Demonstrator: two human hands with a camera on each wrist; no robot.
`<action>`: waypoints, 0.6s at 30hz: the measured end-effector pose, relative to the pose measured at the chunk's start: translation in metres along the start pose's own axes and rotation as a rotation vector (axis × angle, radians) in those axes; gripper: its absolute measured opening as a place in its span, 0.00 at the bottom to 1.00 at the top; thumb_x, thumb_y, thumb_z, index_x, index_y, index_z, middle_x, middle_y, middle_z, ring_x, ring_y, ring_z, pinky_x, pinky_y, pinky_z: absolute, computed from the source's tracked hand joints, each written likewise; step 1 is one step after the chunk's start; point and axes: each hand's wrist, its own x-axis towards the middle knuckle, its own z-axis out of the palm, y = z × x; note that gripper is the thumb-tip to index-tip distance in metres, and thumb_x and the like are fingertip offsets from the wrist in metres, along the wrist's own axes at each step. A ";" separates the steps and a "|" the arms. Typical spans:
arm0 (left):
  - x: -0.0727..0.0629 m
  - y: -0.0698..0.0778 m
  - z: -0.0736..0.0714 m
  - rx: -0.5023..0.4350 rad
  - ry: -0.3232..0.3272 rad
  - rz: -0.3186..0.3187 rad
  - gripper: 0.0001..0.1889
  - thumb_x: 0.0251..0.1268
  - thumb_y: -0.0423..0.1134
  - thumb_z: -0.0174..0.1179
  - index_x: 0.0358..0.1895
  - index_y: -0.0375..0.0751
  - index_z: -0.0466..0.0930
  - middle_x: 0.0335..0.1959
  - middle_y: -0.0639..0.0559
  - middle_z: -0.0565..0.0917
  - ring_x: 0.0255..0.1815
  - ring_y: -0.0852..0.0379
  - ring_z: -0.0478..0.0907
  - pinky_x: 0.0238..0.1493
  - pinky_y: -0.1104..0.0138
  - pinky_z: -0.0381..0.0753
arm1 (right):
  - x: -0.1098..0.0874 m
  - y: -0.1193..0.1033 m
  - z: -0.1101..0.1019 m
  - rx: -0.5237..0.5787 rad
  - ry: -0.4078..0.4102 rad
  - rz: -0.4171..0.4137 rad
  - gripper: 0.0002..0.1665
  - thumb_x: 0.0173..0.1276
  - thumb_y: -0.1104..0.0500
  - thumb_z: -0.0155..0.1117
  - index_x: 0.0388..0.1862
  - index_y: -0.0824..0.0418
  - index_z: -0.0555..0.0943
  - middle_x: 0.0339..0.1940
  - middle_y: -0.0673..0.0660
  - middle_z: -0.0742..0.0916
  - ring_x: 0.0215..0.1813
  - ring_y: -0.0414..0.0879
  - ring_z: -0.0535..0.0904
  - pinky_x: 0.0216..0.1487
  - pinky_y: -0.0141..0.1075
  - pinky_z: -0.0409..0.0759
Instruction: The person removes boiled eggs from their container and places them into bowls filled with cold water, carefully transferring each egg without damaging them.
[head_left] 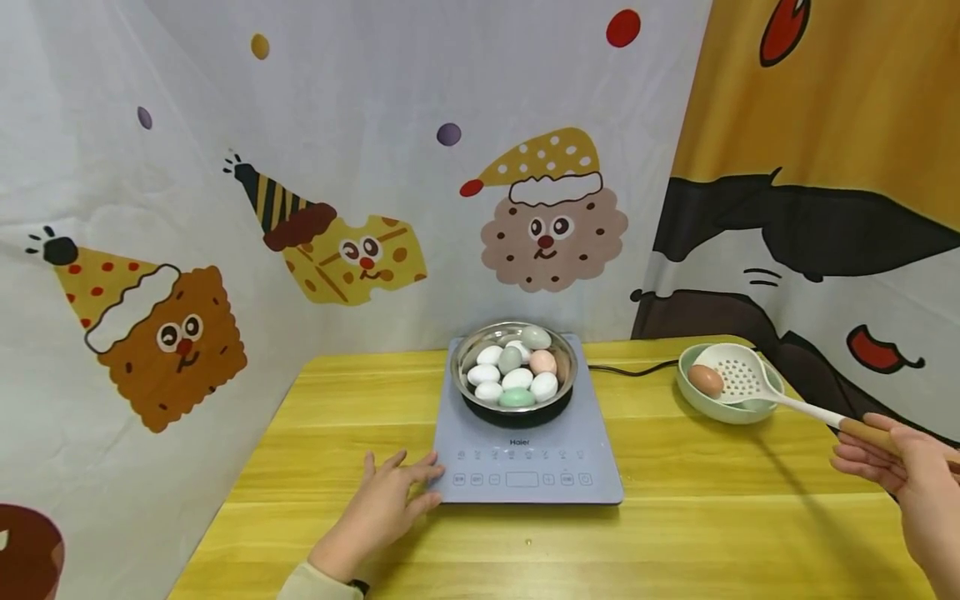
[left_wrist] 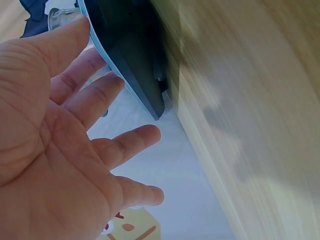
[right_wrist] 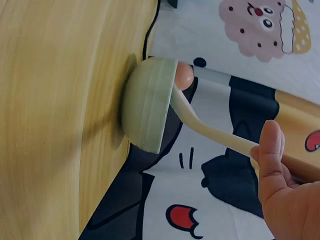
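Note:
My right hand (head_left: 911, 475) grips the wooden handle of a white slotted skimmer (head_left: 738, 372). The skimmer's perforated head sits at the mouth of a pale green bowl (head_left: 727, 414), beside a brown egg (head_left: 706, 381). In the right wrist view the egg (right_wrist: 184, 76) shows above the bowl's rim. My left hand (head_left: 386, 498) has its fingers spread, with fingertips at the left edge of a grey induction cooker (head_left: 525, 467). On the cooker stands a steel pan (head_left: 459, 367) holding several white, green and pinkish eggs (head_left: 517, 379).
A black cord (head_left: 633, 372) runs from behind the cooker towards the bowl. All this stands on a yellow wood-grain table (head_left: 337, 417). A printed cartoon curtain (head_left: 375, 100) hangs right behind the table's back edge and along its left side.

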 end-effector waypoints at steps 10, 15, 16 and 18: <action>0.000 0.000 0.000 -0.013 0.011 0.004 0.22 0.68 0.50 0.73 0.64 0.53 0.87 0.74 0.55 0.82 0.77 0.23 0.69 0.76 0.17 0.40 | -0.028 -0.014 0.025 -0.734 -0.075 -0.327 0.18 0.81 0.61 0.61 0.60 0.72 0.84 0.37 0.33 0.90 0.35 0.05 0.65 0.27 0.12 0.66; 0.000 -0.001 0.000 -0.018 0.010 0.004 0.22 0.68 0.49 0.73 0.64 0.53 0.87 0.74 0.55 0.81 0.77 0.22 0.69 0.76 0.17 0.40 | -0.026 -0.017 0.029 -0.829 -0.159 -0.646 0.28 0.83 0.49 0.57 0.52 0.74 0.87 0.44 0.69 0.92 0.47 0.07 0.62 0.45 0.05 0.64; 0.000 -0.001 0.000 -0.017 0.010 0.004 0.22 0.68 0.50 0.73 0.64 0.53 0.87 0.74 0.55 0.81 0.77 0.22 0.69 0.76 0.17 0.40 | -0.025 -0.020 0.031 -0.820 -0.153 -0.715 0.32 0.84 0.45 0.54 0.51 0.75 0.87 0.44 0.69 0.92 0.49 0.08 0.62 0.47 0.05 0.65; -0.001 -0.001 0.000 -0.018 0.010 0.001 0.22 0.67 0.50 0.73 0.64 0.53 0.87 0.74 0.55 0.81 0.78 0.23 0.69 0.76 0.17 0.40 | -0.022 -0.026 0.037 -0.768 -0.089 -0.859 0.39 0.85 0.40 0.49 0.51 0.76 0.88 0.42 0.68 0.92 0.53 0.10 0.66 0.54 0.05 0.66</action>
